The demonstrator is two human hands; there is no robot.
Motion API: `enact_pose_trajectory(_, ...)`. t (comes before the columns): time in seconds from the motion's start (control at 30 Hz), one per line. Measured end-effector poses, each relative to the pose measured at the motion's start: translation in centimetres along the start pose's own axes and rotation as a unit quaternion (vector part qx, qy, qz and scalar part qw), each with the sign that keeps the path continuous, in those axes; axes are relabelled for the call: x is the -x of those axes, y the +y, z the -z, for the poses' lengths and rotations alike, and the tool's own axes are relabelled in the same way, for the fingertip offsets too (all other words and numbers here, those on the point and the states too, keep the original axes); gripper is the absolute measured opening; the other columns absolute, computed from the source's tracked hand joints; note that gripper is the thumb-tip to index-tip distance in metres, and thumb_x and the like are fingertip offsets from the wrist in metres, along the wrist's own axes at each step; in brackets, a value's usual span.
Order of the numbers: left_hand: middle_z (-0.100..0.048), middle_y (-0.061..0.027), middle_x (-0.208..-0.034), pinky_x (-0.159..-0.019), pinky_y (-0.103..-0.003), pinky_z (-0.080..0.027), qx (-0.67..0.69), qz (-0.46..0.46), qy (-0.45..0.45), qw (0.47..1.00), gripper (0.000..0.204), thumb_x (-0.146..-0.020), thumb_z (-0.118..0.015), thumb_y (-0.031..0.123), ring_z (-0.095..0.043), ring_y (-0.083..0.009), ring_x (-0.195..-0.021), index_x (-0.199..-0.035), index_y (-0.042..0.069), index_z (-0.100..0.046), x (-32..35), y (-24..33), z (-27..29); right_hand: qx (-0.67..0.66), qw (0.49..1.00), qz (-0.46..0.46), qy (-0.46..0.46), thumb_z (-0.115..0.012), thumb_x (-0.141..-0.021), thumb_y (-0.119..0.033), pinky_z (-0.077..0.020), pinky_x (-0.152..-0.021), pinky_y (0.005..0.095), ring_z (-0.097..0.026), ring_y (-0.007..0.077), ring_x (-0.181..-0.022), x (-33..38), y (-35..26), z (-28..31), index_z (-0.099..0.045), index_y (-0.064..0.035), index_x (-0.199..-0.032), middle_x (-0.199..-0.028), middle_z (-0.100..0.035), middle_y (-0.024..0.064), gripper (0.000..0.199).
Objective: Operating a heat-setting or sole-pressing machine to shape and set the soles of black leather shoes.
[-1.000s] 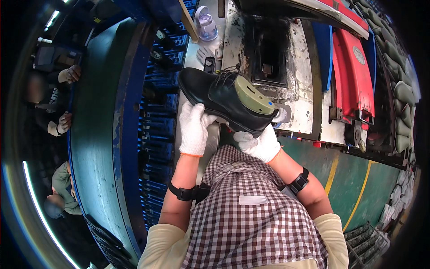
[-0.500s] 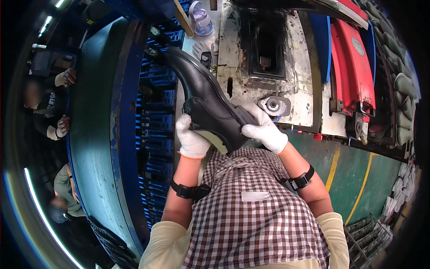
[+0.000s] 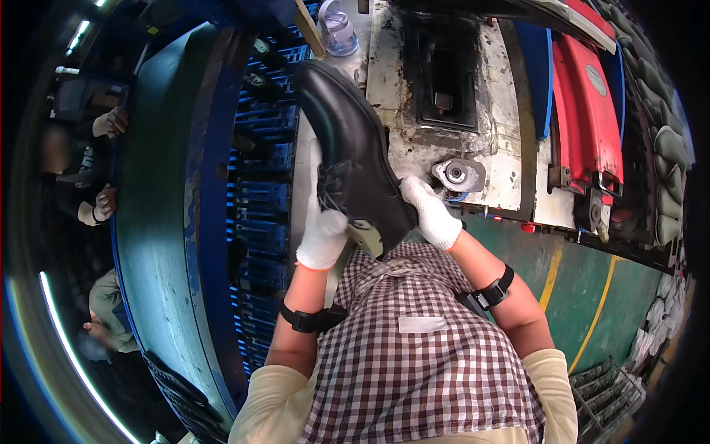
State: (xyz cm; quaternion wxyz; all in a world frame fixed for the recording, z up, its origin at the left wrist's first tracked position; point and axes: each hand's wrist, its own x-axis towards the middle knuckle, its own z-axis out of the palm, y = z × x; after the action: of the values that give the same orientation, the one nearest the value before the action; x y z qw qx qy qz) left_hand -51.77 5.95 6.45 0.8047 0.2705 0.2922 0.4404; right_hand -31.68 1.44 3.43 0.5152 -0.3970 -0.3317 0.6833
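Observation:
A black leather lace-up shoe is held out in front of my checked apron, its toe pointing away and slightly left. Something pale yellow-green fills its opening, probably a shoe last. Along the laced side, my left hand in a white knitted glove grips the shoe, thumb near the opening and fingers reaching up beside the laces. My right hand, gloved the same way, closes on the heel end; part of its fingers is hidden behind the shoe.
Ahead stands a stained metal machine table with a dark recess and a grey fixture. A red machine cover is at right, a lilac bottle at the back. Left runs a green conveyor belt, with people beyond it.
The shoe has turned more upright, showing more of its upper and laces. My left hand has slid its fingers forward along the laced side; my right hand has shifted on the heel.

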Motion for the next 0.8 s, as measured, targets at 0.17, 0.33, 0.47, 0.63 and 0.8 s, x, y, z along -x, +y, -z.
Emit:
enact_pose_trajectory(0.17, -0.050, -0.0159, -0.152, -0.117, -0.041, -0.043, -0.341, -0.138, -0.041, 0.929, 0.122, -0.064, -0.093, 0.009, -0.053, -0.0274, -0.138, -0.162, 0.000, -0.020, -0.1, -0.3, -1.1, -0.138, 0.986, -0.065, 0.067, -0.041, -0.111, -0.034, -0.0446, -0.106, 0.0315, -0.058, 0.0144, -0.116, 0.0, 5.4, 1.4, -0.058, 0.0001, -0.136, -0.127, -0.064, 0.0075, 0.046)
enact_pose_trajectory(0.33, -0.028, -0.0164, -0.166, -0.121, -0.042, -0.037, -0.490, -0.197, -0.011, 0.849, 0.131, -0.071, -0.091, 0.031, -0.039, -0.0266, -0.148, -0.166, 0.004, -0.006, 0.0, -0.1, -1.3, -0.087, 0.993, -0.059, 0.059, -0.040, -0.112, -0.038, -0.0460, -0.101, 0.0314, -0.058, 0.0130, -0.108, -0.5, 5.2, 1.4, -0.061, -0.0012, -0.131, -0.119, -0.065, 0.0049, 0.046)
enact_pose_trajectory(0.47, -0.026, -0.0173, -0.167, -0.121, -0.041, -0.036, -0.388, -0.162, -0.002, 0.907, 0.128, -0.073, -0.089, 0.026, -0.037, -0.0282, -0.150, -0.166, 0.002, -0.005, 0.1, -0.2, -1.6, 0.034, 0.995, -0.073, 0.058, -0.040, -0.112, -0.038, -0.0458, -0.100, 0.0316, -0.057, 0.0131, -0.106, -1.0, 5.2, 1.4, -0.062, -0.0005, -0.129, -0.116, -0.065, 0.0046, 0.047)
enact_pose_trajectory(0.63, -0.026, -0.0209, -0.166, -0.122, -0.041, -0.032, -0.553, -0.259, 0.043, 0.791, 0.124, -0.074, -0.086, 0.020, -0.038, -0.0300, -0.150, -0.164, -0.003, -0.004, 0.6, -0.3, -0.7, 0.043, 0.997, -0.033, 0.057, -0.047, -0.110, -0.030, -0.0462, -0.103, 0.0333, -0.060, 0.0158, -0.111, -1.6, 2.8, -0.8, -0.064, 0.0009, -0.125, -0.120, -0.067, 0.0081, 0.038)
enact_pose_trajectory(0.8, -0.032, -0.0268, -0.163, -0.122, -0.041, -0.032, -0.581, -0.213, 0.132, 0.774, 0.115, -0.071, -0.081, 0.004, -0.038, -0.0324, -0.149, -0.163, -0.006, -0.013, 1.3, -0.4, 3.5, 0.484, 0.842, 0.195, 0.134, -0.062, -0.097, -0.016, -0.0506, -0.098, 0.0418, -0.065, 0.0350, -0.110, -1.1, 0.1, 2.8, -0.069, -0.0028, -0.120, -0.114, -0.069, 0.0180, 0.027)
